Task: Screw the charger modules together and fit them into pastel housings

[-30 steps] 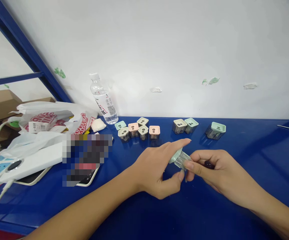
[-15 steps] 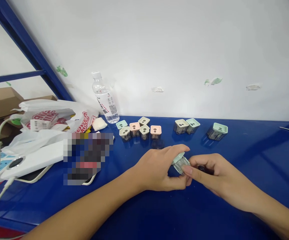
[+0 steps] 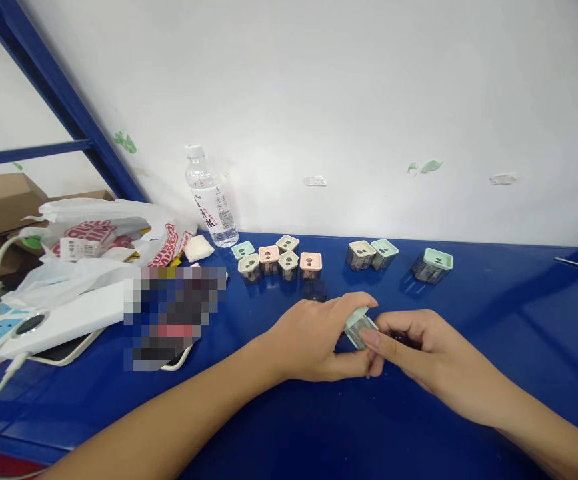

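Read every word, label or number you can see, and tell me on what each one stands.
Water bottle label: small print, too small to read.
White plastic bag: big red letters, upside down, too blurred to read.
Barcode sticker on the bag: too small to read.

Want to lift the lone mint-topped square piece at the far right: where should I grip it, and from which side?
Pinch two opposite flat walls of the mint-topped square piece, just below the rim, coming from above and the right. Its straight sides give flat faces to grip, and it stands apart from the pair of pieces to its left.
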`<state>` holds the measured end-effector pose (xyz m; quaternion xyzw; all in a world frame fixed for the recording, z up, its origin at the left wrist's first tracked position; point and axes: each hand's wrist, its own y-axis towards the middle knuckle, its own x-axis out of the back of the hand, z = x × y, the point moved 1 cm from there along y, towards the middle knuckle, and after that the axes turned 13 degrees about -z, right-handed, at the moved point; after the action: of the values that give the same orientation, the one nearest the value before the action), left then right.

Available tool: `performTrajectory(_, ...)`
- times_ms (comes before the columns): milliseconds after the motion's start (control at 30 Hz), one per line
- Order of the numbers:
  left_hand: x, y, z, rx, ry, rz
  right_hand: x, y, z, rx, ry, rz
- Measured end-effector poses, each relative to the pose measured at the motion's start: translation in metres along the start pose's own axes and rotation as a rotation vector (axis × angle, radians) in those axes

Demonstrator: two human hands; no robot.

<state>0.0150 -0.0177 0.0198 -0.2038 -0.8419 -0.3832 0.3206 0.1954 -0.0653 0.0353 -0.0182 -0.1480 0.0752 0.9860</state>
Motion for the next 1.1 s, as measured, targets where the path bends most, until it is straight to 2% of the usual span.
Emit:
performTrajectory(133,0.005,0.002,0.002,0.008,0.002,-0.022,0.001,-0.001,0.001,0.007,0.006,-0.03)
performTrajectory(233,0.015,0.006,0.01,0.082,0.03,-0.098,0.008,0.003,0.0,-0.005,-0.049,-0.047)
performTrajectory(333,0.027,0.011,0.022,0.12,0.097,-0.205,0.016,0.011,-0.006,0.042,-0.214,-0.08)
performTrajectory(400,0.033,0.013,0.029,0.12,0.172,-0.256,0.019,0.016,-0.012,0.126,-0.386,-0.125)
performTrajectory(467,0.037,0.015,0.034,0.113,0.254,-0.258,0.017,0.019,-0.018,0.234,-0.525,-0.149)
performTrajectory(567,0.038,0.016,0.038,0.115,0.335,-0.215,0.008,0.019,-0.022,0.346,-0.589,-0.092)
performTrajectory(700,0.032,0.015,0.038,0.097,0.339,-0.194,-0.006,0.015,-0.023,0.385,-0.6,-0.013)
performTrajectory(833,0.032,0.014,0.033,0.056,0.349,-0.208,-0.006,0.014,-0.023,0.439,-0.591,-0.034)
performTrajectory(933,0.042,0.015,0.027,0.033,0.375,-0.125,0.002,0.016,-0.025,0.467,-0.6,-0.08)
performTrajectory(1033,0.058,0.016,0.021,0.042,0.395,0.142,0.005,0.019,-0.028,0.46,-0.605,-0.068)
performTrajectory(1100,0.067,0.016,0.017,0.131,0.426,0.325,0.001,0.022,-0.031,0.446,-0.598,-0.031)
